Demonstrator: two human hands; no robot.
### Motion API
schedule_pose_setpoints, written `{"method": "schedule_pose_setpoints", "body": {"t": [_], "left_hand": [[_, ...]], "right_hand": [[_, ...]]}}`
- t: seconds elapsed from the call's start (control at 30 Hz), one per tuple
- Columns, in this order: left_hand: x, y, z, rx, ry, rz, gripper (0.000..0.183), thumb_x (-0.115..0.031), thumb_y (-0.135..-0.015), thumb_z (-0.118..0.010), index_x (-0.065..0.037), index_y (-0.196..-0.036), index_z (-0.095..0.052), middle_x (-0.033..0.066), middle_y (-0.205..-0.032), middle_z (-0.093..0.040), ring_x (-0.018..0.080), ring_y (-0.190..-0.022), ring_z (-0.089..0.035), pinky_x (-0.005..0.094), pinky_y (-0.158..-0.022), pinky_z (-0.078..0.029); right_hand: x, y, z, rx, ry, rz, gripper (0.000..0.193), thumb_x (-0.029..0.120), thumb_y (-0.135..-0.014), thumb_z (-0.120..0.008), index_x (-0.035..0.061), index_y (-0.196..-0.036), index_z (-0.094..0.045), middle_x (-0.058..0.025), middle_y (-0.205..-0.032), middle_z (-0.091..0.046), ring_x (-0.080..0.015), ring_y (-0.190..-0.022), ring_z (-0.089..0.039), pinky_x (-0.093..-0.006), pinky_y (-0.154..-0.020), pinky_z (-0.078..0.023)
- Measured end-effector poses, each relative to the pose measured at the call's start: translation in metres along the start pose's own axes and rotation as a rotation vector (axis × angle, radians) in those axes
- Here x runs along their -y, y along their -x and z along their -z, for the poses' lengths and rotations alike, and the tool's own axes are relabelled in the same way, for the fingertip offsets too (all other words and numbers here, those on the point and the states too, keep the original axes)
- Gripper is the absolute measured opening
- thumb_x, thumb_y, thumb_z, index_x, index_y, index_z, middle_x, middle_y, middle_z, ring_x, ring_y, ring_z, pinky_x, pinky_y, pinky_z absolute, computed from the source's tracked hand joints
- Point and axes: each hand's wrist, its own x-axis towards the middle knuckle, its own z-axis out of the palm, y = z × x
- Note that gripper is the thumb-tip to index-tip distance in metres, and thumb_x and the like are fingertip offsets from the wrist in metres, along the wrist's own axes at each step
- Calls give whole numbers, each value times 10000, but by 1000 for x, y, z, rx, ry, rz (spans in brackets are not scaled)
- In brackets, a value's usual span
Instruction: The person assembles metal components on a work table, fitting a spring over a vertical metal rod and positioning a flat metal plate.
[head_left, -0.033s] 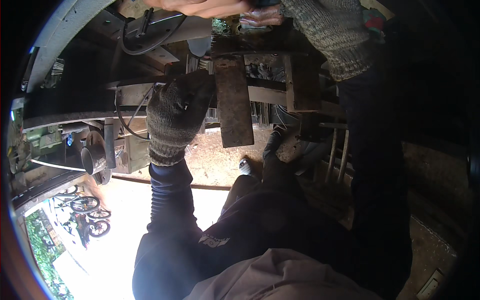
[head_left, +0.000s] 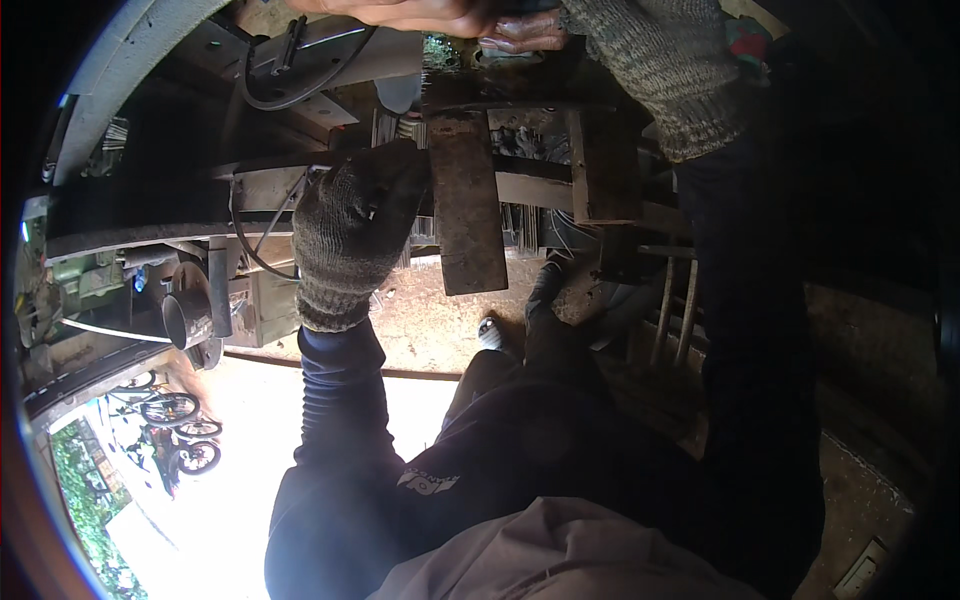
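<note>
My left hand [head_left: 352, 232], in a grey knitted glove, is closed at the left of a rusty flat metal plate [head_left: 468, 210]. Its fingertips are in dark shadow, so what they grip cannot be made out. Up at the right, my right hand [head_left: 650, 62], in a matching glove, reaches past the top edge of the dark machine part [head_left: 530, 88]; its fingers are hidden. Another person's bare hand [head_left: 405, 12] lies across the top edge, with wet-looking fingers [head_left: 523, 32] beside my right glove.
A second metal block [head_left: 606, 170] sits right of the plate. Curved cable [head_left: 245, 225] loops by my left wrist. A short pipe [head_left: 187, 318] and metal frames stand at the left, with bicycles [head_left: 170, 408] outside. Metal bars [head_left: 675, 310] stand to the right, below the block.
The other person's bare hand at the top has shifted very slightly. My own hands stay in place.
</note>
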Motion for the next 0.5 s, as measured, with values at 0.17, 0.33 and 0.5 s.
{"method": "schedule_pose_setpoints", "body": {"t": [0.17, 0.33, 0.5], "left_hand": [[-1, -1, -1, 1, 32, 0, 207, -106, -904, -777, -57, -1104, -751, 111, -942, -771, 196, -745, -743, 321, -667, -577], [-3, -1, 1, 7, -37, -20, 210, -92, -902, -777, -52, -1106, -748, 109, -945, -772, 194, -741, -740, 319, -663, -576], [-3, -2, 1, 0, -24, -38, 212, -88, -898, -779, -49, -1105, -746, 110, -955, -773, 197, -748, -742, 321, -668, -578]], "right_hand": [[-4, 2, 1, 4, -130, -72, 158, 272, -990, -665, 167, -1056, -762, -78, -865, -679, -256, -810, -667, -425, -696, -516], [1, -3, 6, 80, -140, -184, 197, 315, -999, -655, 155, -1031, -767, -83, -842, -678, -251, -766, -662, -426, -668, -503], [0, -3, 4, 80, -98, -164, 246, 358, -1005, -642, 149, -1040, -766, -89, -803, -668, -256, -730, -653, -433, -644, -488]]}}
